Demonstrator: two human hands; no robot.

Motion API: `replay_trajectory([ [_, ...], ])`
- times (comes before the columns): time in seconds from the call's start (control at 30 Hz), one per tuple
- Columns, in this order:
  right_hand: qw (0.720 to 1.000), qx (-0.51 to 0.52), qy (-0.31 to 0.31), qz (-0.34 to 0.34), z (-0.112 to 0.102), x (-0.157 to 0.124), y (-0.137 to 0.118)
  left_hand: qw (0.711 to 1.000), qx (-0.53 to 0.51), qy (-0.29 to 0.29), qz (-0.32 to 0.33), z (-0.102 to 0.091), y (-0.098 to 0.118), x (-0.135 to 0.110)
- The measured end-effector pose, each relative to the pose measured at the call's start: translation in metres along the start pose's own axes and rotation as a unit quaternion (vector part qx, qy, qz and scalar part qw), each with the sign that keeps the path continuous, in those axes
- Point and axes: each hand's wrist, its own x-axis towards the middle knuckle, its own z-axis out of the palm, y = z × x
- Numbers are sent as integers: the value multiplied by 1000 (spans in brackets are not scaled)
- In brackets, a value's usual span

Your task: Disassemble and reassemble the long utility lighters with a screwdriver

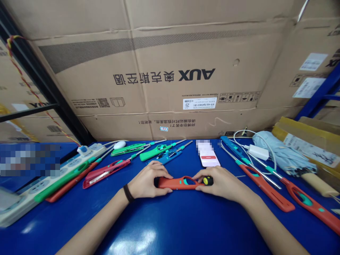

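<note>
Lighter (180, 183), probably, between left hand (148, 180), right hand (223, 184); blue bench (170, 226), cartons (170, 71).

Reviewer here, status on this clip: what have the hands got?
Left hand and right hand both on orange utility lighter. Its black-and-yellow end by right hand. Red lighter and second orange lighter lie alongside, apart.

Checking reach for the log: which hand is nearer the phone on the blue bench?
Right. The right hand is just in front of the phone's near edge. The left hand is farther off, in front of the phone and to its left.
</note>
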Motion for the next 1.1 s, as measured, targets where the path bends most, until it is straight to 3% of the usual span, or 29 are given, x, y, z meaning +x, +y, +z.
replay_trajectory([
  [0.43, 1000, -2, 22, 1, 4, 3, 2, 999, -14, -27, -31, -2, 0, 3],
  [0.63, 1000, -4, 6, -12, 7, 6, 0, 997, -8, -42, -57, -4, 5, 4],
  [0.9, 999, -27, -31, 7, 0, 14, -5, 987, 18, -76, -140, -9, 15, 12],
  [1.1, 999, 12, -38, 33, 2, 15, 0, 987, 58, -68, -136, -8, 22, 12],
])
